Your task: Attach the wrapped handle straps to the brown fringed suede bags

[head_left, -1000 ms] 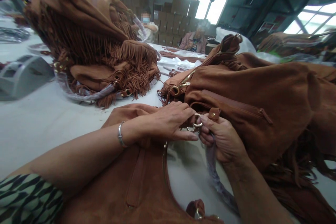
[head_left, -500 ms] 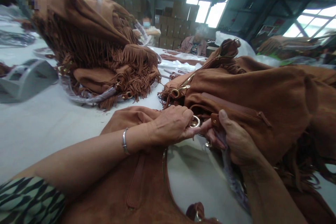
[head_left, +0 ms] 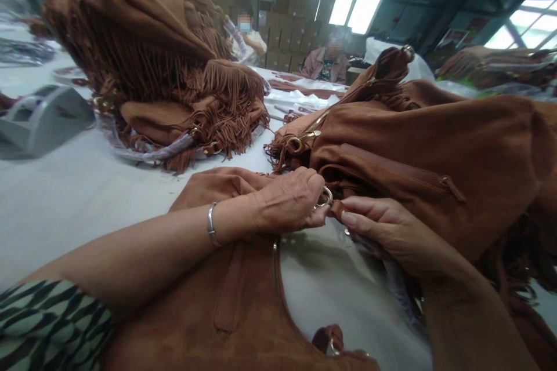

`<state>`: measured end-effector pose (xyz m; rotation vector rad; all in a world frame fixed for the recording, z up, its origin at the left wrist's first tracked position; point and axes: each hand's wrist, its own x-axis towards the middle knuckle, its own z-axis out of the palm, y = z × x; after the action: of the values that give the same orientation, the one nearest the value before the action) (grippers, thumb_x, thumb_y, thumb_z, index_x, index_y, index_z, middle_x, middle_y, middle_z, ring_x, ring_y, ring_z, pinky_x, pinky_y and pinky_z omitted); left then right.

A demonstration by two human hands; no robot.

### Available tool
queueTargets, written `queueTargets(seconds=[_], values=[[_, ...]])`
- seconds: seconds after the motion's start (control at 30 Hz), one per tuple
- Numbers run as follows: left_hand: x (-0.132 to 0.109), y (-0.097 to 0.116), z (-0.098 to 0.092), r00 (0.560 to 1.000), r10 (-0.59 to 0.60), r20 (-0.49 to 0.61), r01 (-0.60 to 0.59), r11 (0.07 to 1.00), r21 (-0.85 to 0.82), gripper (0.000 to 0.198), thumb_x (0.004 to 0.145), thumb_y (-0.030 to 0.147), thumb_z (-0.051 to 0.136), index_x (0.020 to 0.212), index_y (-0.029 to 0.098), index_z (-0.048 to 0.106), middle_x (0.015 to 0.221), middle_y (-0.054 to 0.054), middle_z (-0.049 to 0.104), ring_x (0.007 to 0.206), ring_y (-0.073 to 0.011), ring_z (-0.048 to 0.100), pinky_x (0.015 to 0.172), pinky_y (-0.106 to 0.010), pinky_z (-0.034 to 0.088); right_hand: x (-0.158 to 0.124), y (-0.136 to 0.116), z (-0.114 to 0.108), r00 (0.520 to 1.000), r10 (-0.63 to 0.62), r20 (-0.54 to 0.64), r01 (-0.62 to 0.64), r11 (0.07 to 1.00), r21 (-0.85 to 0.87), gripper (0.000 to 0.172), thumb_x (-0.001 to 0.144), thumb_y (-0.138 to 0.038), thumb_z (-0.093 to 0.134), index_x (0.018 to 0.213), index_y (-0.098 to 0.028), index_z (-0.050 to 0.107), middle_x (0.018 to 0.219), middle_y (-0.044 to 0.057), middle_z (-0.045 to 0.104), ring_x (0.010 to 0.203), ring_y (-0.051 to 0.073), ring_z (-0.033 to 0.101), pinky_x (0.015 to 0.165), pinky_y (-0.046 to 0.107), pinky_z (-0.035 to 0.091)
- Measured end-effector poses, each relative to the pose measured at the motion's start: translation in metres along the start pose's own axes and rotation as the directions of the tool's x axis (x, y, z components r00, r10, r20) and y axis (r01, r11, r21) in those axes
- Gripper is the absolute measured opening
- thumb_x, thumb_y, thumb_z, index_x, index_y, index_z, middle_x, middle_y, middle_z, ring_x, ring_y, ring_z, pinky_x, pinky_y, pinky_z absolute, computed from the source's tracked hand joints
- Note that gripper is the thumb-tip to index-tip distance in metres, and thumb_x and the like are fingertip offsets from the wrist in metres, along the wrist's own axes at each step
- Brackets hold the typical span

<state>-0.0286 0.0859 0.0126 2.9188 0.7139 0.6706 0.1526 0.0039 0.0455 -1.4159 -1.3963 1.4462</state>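
A brown suede bag (head_left: 187, 307) lies in front of me, its zipped opening curving around a bare patch of table. My left hand (head_left: 289, 200) is closed at the bag's upper corner, gripping a metal ring (head_left: 325, 197) there. Against that ring, my right hand (head_left: 383, 223) pinches the brown leather end of a strap (head_left: 337, 208). The rest of the strap (head_left: 398, 281), wrapped in clear plastic, trails down beneath my right wrist. At the bag's other corner a second ring (head_left: 333, 346) is visible.
Fringed brown bags (head_left: 152, 69) are piled at the left, beside a grey plastic holder (head_left: 47, 122). More brown bags (head_left: 426, 145) are stacked close on the right. Two people sit across the white table (head_left: 130, 197), with cardboard boxes (head_left: 282, 35) behind them.
My right hand has turned and moved the strap end left, up to the ring. My left hand still grips the ring. The view has shifted slightly.
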Motion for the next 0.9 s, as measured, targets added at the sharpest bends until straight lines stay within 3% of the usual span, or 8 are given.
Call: queueTargets(seconds=[0.1, 0.2, 0.5, 0.63, 0.77, 0.9], values=[[-0.0013, -0.0013, 0.0035, 1.0, 0.031, -0.005, -0.03, 0.999, 0.025, 0.019, 0.086, 0.032, 0.046, 0.089, 0.014, 0.048, 0.086, -0.009, 0.053, 0.084, -0.0225, 0.052, 0.075, -0.035, 0.046, -0.0008, -0.0044, 0.0032, 0.998, -0.047, -0.037, 0.043, 0.995, -0.093, 0.026, 0.068, -0.038, 0.075, 0.081, -0.017, 0.076, 0.062, 0.003, 0.061, 0.052, 0.013, 0.049, 0.042, 0.022, 0.038], [-0.0023, -0.0014, 0.0063, 0.997, 0.073, -0.002, -0.073, 0.995, 0.07, 0.018, 0.086, 0.031, 0.047, 0.089, 0.013, 0.047, 0.086, -0.009, 0.053, 0.083, -0.0223, 0.052, 0.074, -0.034, 0.045, -0.0024, -0.0061, 0.005, 0.997, -0.074, -0.036, 0.065, 0.977, -0.204, 0.027, 0.071, -0.04, 0.07, 0.083, -0.017, 0.077, 0.069, 0.005, 0.065, 0.056, 0.014, 0.051, 0.043, 0.022, 0.037], [-0.002, 0.0018, 0.0059, 0.987, 0.122, 0.107, -0.135, 0.983, 0.126, 0.016, 0.085, 0.028, 0.048, 0.09, 0.012, 0.048, 0.087, -0.01, 0.053, 0.086, -0.0232, 0.051, 0.074, -0.034, 0.044, -0.0037, -0.0055, 0.007, 0.996, -0.071, -0.049, 0.059, 0.973, -0.225, 0.023, 0.068, -0.038, 0.071, 0.061, -0.016, 0.07, 0.049, -0.001, 0.047, 0.041, 0.007, 0.032, 0.035, 0.02, 0.018], [-0.0031, 0.0024, 0.005, 0.986, 0.149, 0.078, -0.16, 0.974, 0.159, 0.016, 0.083, 0.027, 0.05, 0.089, 0.012, 0.048, 0.085, -0.009, 0.053, 0.083, -0.0226, 0.051, 0.073, -0.034, 0.044, -0.0035, -0.0029, 0.0054, 0.995, -0.079, -0.063, 0.059, 0.961, -0.269, 0.027, 0.069, -0.04, 0.069, 0.057, -0.016, 0.065, 0.046, -0.002, 0.042, 0.04, 0.006, 0.029, 0.034, 0.02, 0.016], [-0.0047, 0.0045, 0.0013, 0.994, 0.11, -0.001, -0.108, 0.976, 0.189, 0.022, 0.087, 0.033, 0.045, 0.09, 0.011, 0.05, 0.085, -0.01, 0.054, 0.083, -0.0229, 0.051, 0.074, -0.033, 0.044, -0.0017, -0.0014, 0.0039, 0.992, -0.12, -0.049, 0.089, 0.906, -0.413, 0.03, 0.073, -0.043, 0.063, 0.059, -0.016, 0.067, 0.049, 0.0, 0.046, 0.042, 0.008, 0.033, 0.035, 0.021, 0.02], [-0.0049, 0.0058, 0.0001, 0.994, 0.11, 0.001, -0.107, 0.974, 0.201, 0.026, 0.087, 0.035, 0.046, 0.091, 0.01, 0.051, 0.086, -0.011, 0.054, 0.083, -0.0238, 0.051, 0.073, -0.034, 0.044, 0.0001, -0.0036, 0.0084, 0.967, -0.245, -0.073, 0.154, 0.786, -0.598, 0.027, 0.077, -0.037, 0.059, 0.06, -0.018, 0.067, 0.053, 0.002, 0.054, 0.047, 0.012, 0.042, 0.04, 0.024, 0.027]])
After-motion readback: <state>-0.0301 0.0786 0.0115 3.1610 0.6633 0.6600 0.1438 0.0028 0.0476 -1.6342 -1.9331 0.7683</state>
